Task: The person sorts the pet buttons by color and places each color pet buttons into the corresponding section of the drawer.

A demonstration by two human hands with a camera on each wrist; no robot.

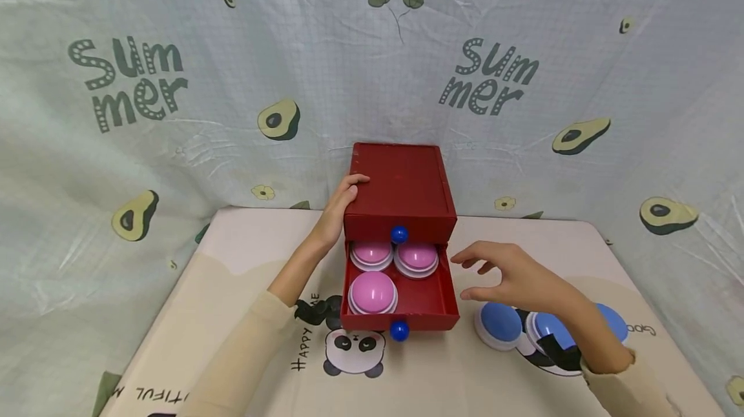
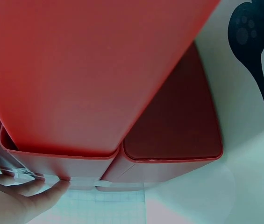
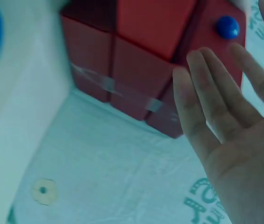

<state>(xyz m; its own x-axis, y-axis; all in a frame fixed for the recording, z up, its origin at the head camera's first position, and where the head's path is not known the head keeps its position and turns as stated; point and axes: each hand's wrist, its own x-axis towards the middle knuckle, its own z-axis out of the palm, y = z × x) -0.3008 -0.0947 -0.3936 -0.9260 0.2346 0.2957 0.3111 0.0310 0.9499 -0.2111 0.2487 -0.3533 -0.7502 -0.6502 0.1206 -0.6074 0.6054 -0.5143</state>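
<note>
A red drawer cabinet (image 1: pixel 401 178) stands against the back cloth, its sections taped together as the right wrist view shows. Its middle drawer (image 1: pixel 427 301) is pulled out, with a blue knob (image 1: pixel 399 331) on the front. Three pink dome-shaped lights (image 1: pixel 372 292) with white rims sit inside; the front right of the drawer is bare. My left hand (image 1: pixel 337 207) rests against the cabinet's upper left edge, fingers extended on it. To the right of the drawer, my right hand (image 1: pixel 506 275) hovers in the air, fingers loosely bent, thumb apart, holding nothing.
Three blue dome-shaped lights (image 1: pixel 501 323) lie on the table (image 1: pixel 244 262) to the right, partly behind my right forearm. The closed top drawer has its own blue knob (image 1: pixel 399 234). A printed cloth (image 1: pixel 325 49) hangs behind and along the sides.
</note>
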